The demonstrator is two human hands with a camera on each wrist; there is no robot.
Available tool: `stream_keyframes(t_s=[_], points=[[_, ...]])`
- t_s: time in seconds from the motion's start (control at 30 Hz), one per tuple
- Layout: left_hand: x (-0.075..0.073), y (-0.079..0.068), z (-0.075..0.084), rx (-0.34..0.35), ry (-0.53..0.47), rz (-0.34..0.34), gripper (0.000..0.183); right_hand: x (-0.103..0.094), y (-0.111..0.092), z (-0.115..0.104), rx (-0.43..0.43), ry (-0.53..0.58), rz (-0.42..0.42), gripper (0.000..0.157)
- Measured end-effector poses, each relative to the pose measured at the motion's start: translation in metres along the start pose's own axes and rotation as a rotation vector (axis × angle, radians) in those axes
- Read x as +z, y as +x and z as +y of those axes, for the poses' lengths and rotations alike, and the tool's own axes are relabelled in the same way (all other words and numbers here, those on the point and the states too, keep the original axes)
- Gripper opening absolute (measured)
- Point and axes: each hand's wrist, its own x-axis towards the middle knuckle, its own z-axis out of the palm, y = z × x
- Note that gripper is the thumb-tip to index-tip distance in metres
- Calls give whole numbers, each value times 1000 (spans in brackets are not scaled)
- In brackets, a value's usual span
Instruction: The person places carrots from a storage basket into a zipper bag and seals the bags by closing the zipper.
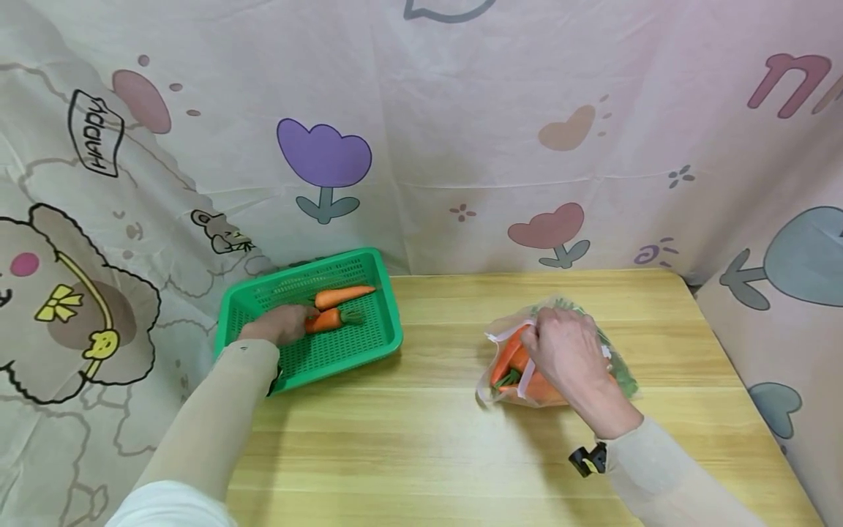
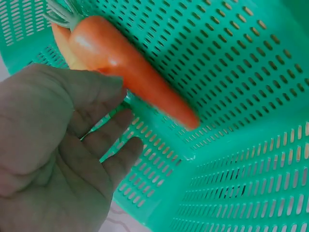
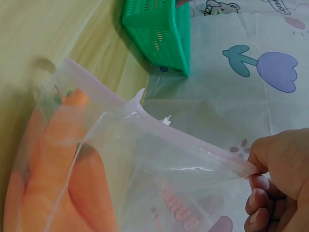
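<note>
In the head view my left hand [image 1: 279, 324] reaches into a green perforated basket [image 1: 230, 307]. Its thumb and fingertips pinch the side of an orange carrot [image 1: 323, 320] with a leafy green top. The left wrist view shows the thumb along this carrot [image 2: 149, 82], the index finger mostly hidden behind it. A second carrot [image 1: 345, 296] lies close by. My right hand [image 1: 566, 348] grips the top edge of a clear zip bag [image 3: 145, 159] between thumb and forefinger. Several carrots [image 3: 55, 159] show inside the bag, and its pink-edged mouth stretches away from the fingers.
Both the basket and the bag rest on a light wooden table [image 1: 408, 439]. A printed cloth [image 1: 448, 132] hangs behind and at the sides, with the basket close against it. Green leafy stuff [image 1: 622, 377] shows at the bag's right side.
</note>
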Motion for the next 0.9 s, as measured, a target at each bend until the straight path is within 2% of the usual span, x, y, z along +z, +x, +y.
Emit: stream_keyframes(t_s=[0.03, 0.07, 0.1, 0.13, 0.23, 0.3, 0.4, 0.5, 0.57, 0.67, 0.8, 0.83, 0.9], points=[[0, -3, 3, -28, 8, 9, 84, 0, 0, 0, 2, 2, -3, 33], [-2, -17, 13, -110, 54, 19, 86, 0, 0, 0, 4, 4, -7, 33], [-7, -34, 22, -242, 103, 24, 84, 1, 0, -1, 6, 6, -11, 33], [-13, -60, 52, -358, 200, -2, 84, 1, 0, -1, 7, 7, -14, 33], [-20, -99, 105, -331, 277, 17, 62, 2, 0, -2, 9, 8, -19, 34], [-22, -113, 126, -303, 313, 12, 55, 2, 0, -3, 8, 4, -19, 34], [-19, -115, 136, -286, 377, -24, 40, 2, 1, -3, 9, 2, -17, 34], [-15, -108, 139, -265, 415, -72, 20, 3, 0, -3, 16, 6, -21, 33], [-13, -103, 138, -253, 441, -65, 9, 3, 1, -3, 20, 13, -24, 32], [-12, -97, 134, -221, 541, 14, 13, 2, 1, -3, 28, 24, -28, 31], [-12, -90, 127, -131, 675, 168, 28, 2, 1, -3, 35, 30, -31, 32], [-13, -89, 126, -99, 694, 206, 27, 2, 1, -3, 36, 30, -32, 32], [-14, -89, 126, -60, 749, 255, 31, 2, 1, -2, 39, 33, -38, 32]])
